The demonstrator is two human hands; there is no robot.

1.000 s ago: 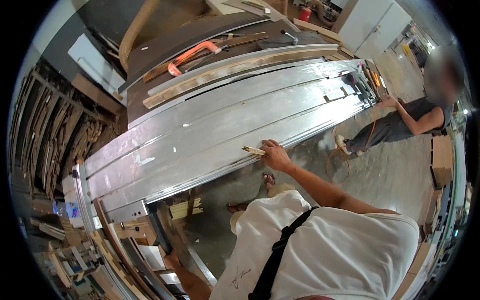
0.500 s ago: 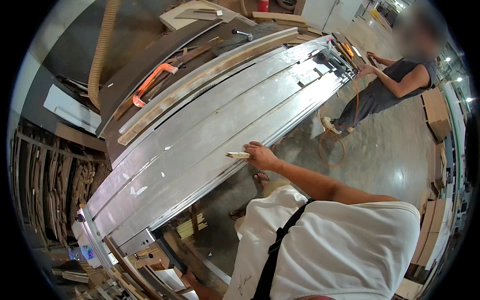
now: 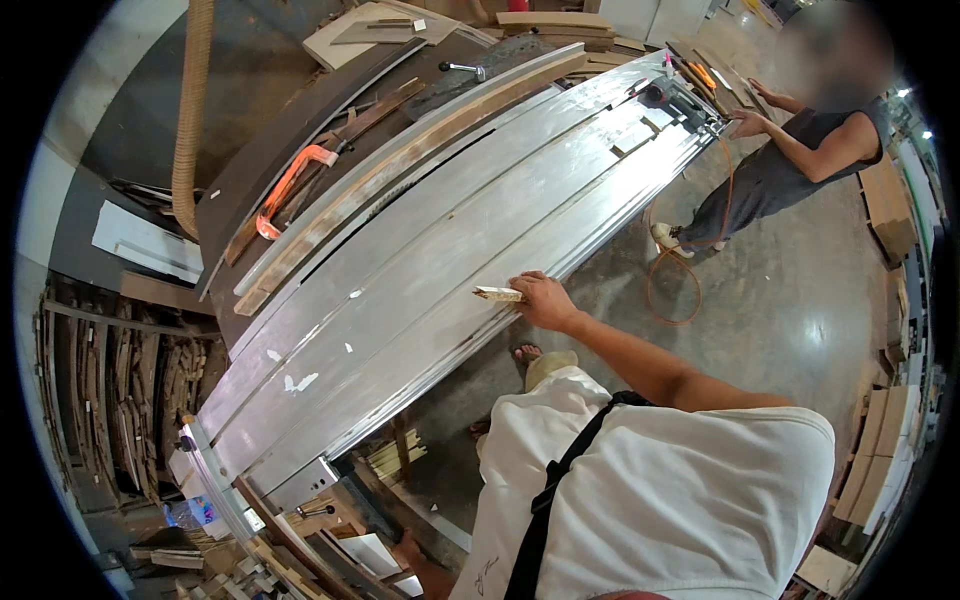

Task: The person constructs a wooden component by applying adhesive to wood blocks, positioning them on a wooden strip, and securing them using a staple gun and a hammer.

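My right hand (image 3: 543, 300) is stretched out to the near edge of a long aluminium sliding saw table (image 3: 420, 290). It grips a small pale wooden strip (image 3: 497, 294) that lies flat on the table's edge and points left. My left hand is not in sight. My white shirt with a black strap (image 3: 660, 500) fills the lower right.
Another person (image 3: 800, 150) stands at the table's far end with a hand on it. An orange hose (image 3: 672, 285) loops on the concrete floor. An orange clamp (image 3: 290, 185) lies on the dark machine top, beside a dust hose (image 3: 190, 100). Wood offcuts (image 3: 140, 390) stack at left.
My right hand stays at the table edge with the wooden strip. My view has swung, so the table runs steeper. The other person has risen from a crouch and reached the table's end.
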